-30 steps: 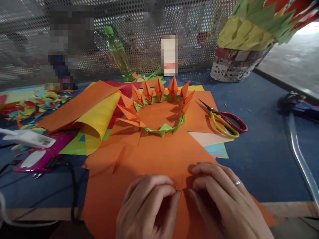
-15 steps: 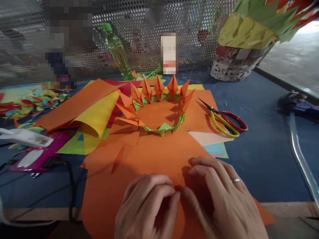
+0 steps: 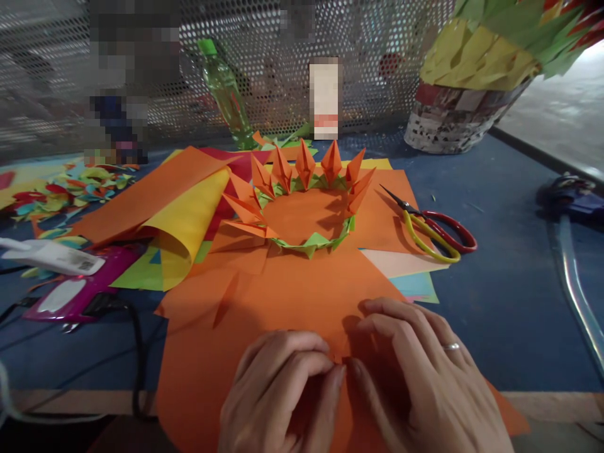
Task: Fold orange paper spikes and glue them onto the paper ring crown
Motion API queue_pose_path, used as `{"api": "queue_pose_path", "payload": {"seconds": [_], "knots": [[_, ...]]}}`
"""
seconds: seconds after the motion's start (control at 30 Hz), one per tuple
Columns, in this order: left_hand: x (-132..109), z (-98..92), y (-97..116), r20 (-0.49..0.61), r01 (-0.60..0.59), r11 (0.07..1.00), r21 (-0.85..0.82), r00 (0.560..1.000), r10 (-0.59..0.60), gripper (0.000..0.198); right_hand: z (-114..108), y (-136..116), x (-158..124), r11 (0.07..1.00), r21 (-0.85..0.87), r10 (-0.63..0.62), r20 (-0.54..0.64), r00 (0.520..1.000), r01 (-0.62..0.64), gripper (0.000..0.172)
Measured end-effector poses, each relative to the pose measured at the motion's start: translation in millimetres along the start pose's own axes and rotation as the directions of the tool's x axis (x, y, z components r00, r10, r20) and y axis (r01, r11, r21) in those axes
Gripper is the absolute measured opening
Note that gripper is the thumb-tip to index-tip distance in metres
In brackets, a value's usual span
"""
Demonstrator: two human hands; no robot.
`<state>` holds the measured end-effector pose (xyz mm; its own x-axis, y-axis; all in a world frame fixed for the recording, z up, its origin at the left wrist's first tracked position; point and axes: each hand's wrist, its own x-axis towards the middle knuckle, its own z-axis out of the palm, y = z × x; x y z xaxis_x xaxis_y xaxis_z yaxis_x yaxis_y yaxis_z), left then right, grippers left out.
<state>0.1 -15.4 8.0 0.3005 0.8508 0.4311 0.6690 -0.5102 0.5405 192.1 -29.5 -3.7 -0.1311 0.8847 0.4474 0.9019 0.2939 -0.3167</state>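
Observation:
Over a large orange paper sheet (image 3: 278,289) at the front of the table, my left hand (image 3: 283,390) is closed, thumb and index finger pinching a bit of orange paper (image 3: 337,360). Most of that paper is hidden by the fingers. My right hand (image 3: 429,377), with a ring on one finger, is beside it, fingers bent and apart. Its thumb tip is close to the pinched spot, and its fingertips rest on or just above orange paper. Beyond both hands sits a ring of folded green paper (image 3: 314,242) with pointed orange folded pieces (image 3: 306,165) standing around it.
Scissors (image 3: 429,233) with red and yellow handles lie right of the ring. Coloured sheets (image 3: 189,233), paper scraps (image 3: 80,189) and a purple power strip (image 3: 70,292) with cables are at left. A green bottle (image 3: 226,94) and a paper-covered pot (image 3: 448,119) stand behind.
The whole view has shifted slightly, so things appear a little further right. Both hands keep nearly the same pose over the orange sheet.

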Motion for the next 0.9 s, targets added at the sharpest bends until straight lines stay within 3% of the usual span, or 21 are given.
{"api": "queue_pose_path", "payload": {"seconds": [0.43,0.57,0.67,0.9], "knots": [[-1,7.4,2,-0.023,0.025,0.998,0.05,0.999,-0.024,0.016,2,-2,0,1.0,-0.012,0.012,-0.016,1.0,-0.012,0.025],[0,8.9,1,-0.074,0.03,0.991,0.129,0.997,-0.02,0.013,1,-1,0,1.0,-0.01,0.015,-0.002,1.0,-0.015,0.026],[0,10.3,0,-0.1,0.054,0.982,0.179,0.994,-0.037,0.023,1,1,-1,1.0,-0.008,-0.002,0.011,1.0,0.002,0.027],[-4,8.3,-3,-0.023,0.026,0.973,0.23,1.0,-0.022,0.034,-1,2,-1,1.0,0.0,-0.021,0.023,1.0,0.021,0.025]]}}
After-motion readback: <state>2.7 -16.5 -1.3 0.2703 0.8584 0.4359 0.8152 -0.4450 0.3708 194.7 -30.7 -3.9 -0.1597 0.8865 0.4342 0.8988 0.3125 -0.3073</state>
